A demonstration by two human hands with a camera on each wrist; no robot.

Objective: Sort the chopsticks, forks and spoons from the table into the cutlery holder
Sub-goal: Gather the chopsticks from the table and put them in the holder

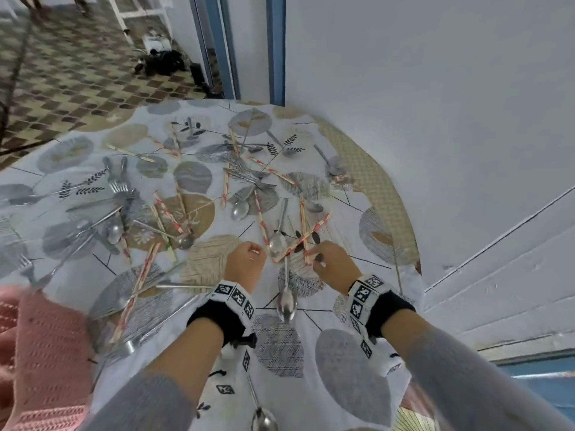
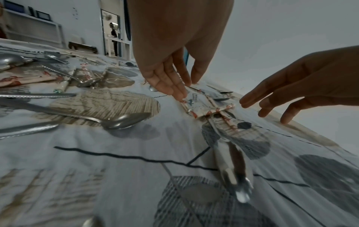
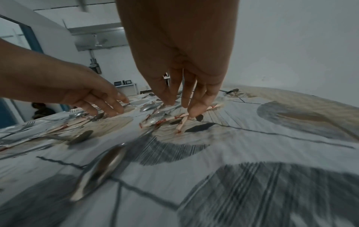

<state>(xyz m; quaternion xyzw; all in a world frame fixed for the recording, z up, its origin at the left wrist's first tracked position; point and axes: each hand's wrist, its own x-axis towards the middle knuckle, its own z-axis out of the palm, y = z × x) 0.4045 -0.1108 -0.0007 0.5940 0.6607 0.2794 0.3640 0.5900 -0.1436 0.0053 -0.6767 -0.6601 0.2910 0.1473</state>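
Observation:
Red-and-cream chopsticks (image 1: 311, 236), steel spoons and forks lie scattered over a leaf-patterned tablecloth (image 1: 199, 306). My right hand (image 1: 314, 256) reaches down with straight fingers, their tips (image 3: 192, 114) touching a crossed chopstick (image 3: 170, 118) that lies partly over a spoon (image 1: 277, 244). My left hand (image 1: 258, 253) hovers just left of it, fingers (image 2: 174, 92) straight and close to another chopstick (image 2: 186, 106); neither hand holds anything. A second spoon (image 1: 287, 303) lies between my wrists. No cutlery holder is in view.
A dense pile of forks and spoons (image 1: 121, 194) lies at the left, with more chopsticks and spoons toward the far side. A white wall (image 1: 435, 119) runs close along the table's right edge (image 1: 389, 188). Pink knitted fabric (image 1: 46, 353) sits at the near left.

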